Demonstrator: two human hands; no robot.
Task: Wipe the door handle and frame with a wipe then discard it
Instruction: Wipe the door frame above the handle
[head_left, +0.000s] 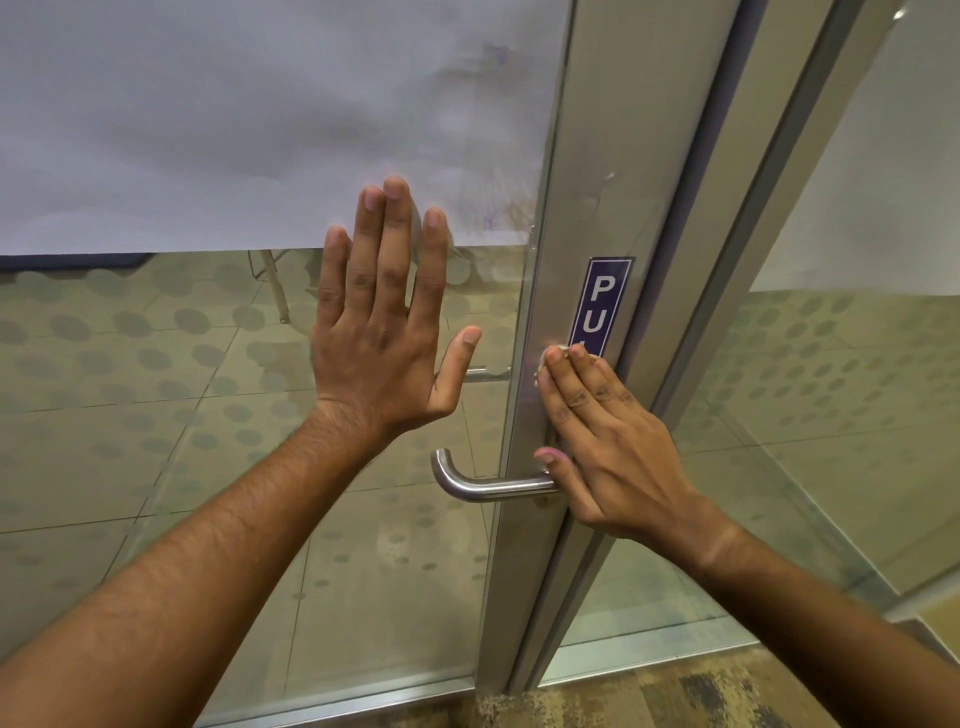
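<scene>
The left hand (382, 332) lies flat against the glass door panel (156, 415), palm to the pane, fingers straight and spread a little, thumb out to the side; its fingertips reach over the lower edge of the frosted band (234, 130) that covers the upper part of the glass. The right hand (610, 441) is laid on the door's brushed aluminium frame (597, 182), fingers straight and close together, pressing a white wipe (545, 359) against the metal; only a small crumpled edge of the wipe shows past the fingertips, the rest being hidden under the hand. The fingertips cover the lower end of a dark blue sign (600, 301) with white letters, of which "PU" can be read, stuck upright on the frame near its right edge. The right thumb points left and sits just above the root of the steel lever handle (480, 486), where the lever meets the frame; whether the thumb touches the lever cannot be told. The lever runs left from the frame across the glass and bends upward at its free end. To the right of the frame a narrow dark gap separates it from a second aluminium upright (769, 260) and a fixed glass side panel (857, 389). Through the glass a tiled floor with grey dots shows, and mottled carpet (675, 696) lies along the bottom edge of the door.
</scene>
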